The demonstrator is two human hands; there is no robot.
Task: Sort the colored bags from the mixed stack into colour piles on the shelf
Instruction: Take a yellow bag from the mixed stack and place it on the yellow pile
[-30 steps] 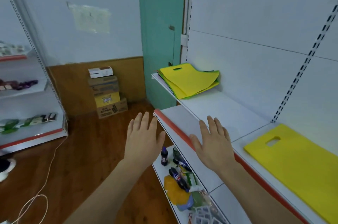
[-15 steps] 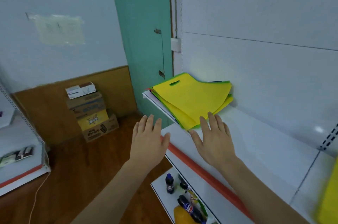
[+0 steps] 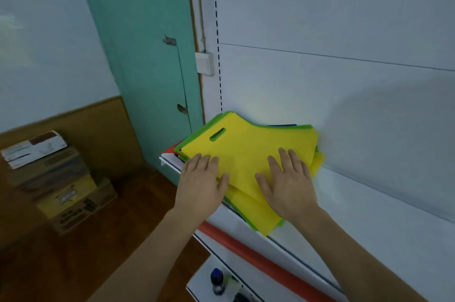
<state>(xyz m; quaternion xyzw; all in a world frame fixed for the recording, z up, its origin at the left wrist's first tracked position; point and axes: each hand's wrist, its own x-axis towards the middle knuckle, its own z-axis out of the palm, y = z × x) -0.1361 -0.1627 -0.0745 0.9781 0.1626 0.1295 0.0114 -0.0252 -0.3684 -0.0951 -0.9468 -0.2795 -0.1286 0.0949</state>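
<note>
A mixed stack of flat bags (image 3: 246, 151) lies at the left end of the white shelf (image 3: 369, 215), against the back panel. A yellow bag with a slot handle (image 3: 217, 133) is on top; green, blue and red edges show beneath it. My left hand (image 3: 202, 183) lies flat with straight fingers on the stack's left front edge. My right hand (image 3: 288, 181) rests flat, fingers spread, on the top yellow bag nearer the right side. Neither hand grips anything.
A teal door (image 3: 152, 55) stands just left of the shelf unit. Stacked cardboard boxes (image 3: 56, 178) sit on the wooden floor at left. A lower shelf (image 3: 221, 284) holds a dark bottle. A red price strip (image 3: 258, 259) runs along the shelf front.
Both hands moved forward from the air in front of the shelf onto the stack. The view shifted left, so the single yellow bag at right left the frame.
</note>
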